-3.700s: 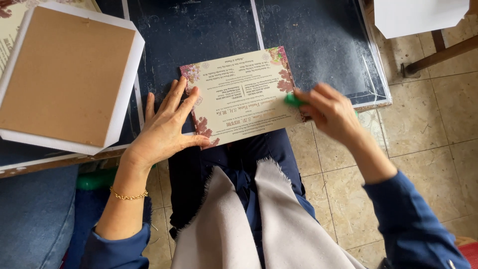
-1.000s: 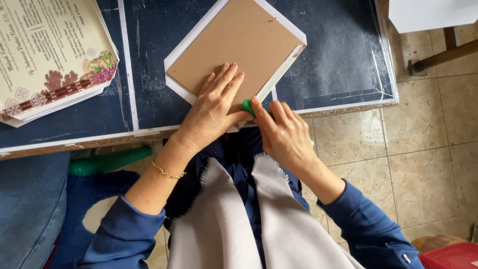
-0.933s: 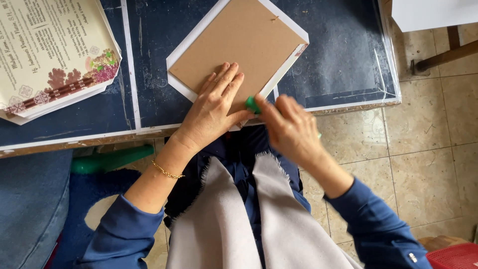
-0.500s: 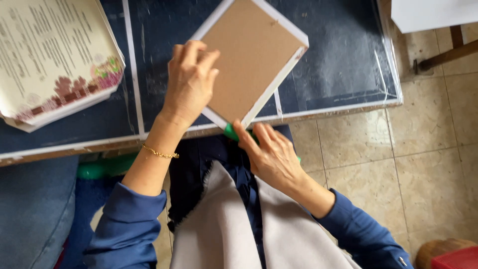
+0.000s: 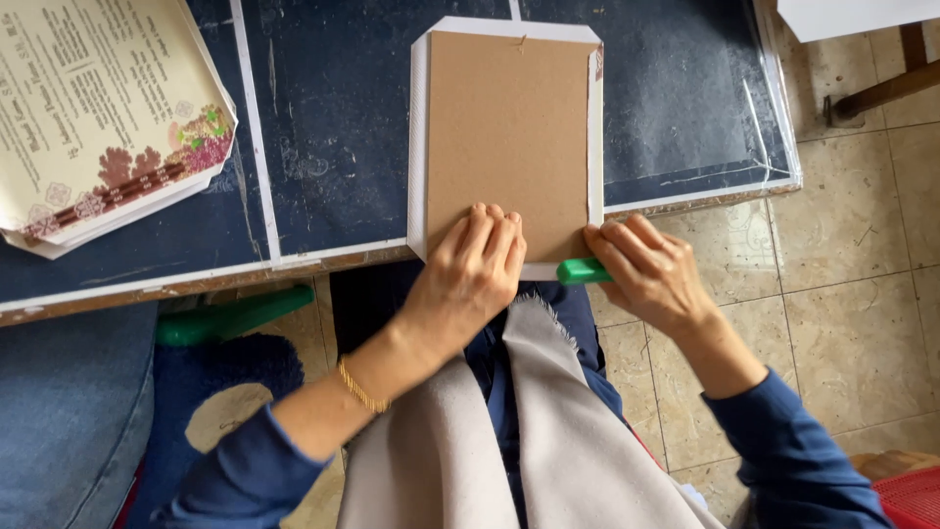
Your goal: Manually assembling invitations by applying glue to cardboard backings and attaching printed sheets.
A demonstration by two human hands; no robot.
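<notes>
My left hand (image 5: 470,269) is pressing flat on the brown board (image 5: 509,137). My right hand (image 5: 651,274) is pinching a green tool (image 5: 580,271) at its corner.

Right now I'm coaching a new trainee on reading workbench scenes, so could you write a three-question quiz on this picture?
1. True or false: the left hand lies flat on the brown board.
2. What does the right hand hold? A) green tool B) red brush C) scissors
3. Fill in: the stack of printed cards lies at the table's far ____ side.

Key: 1 true; 2 A; 3 left.
</notes>
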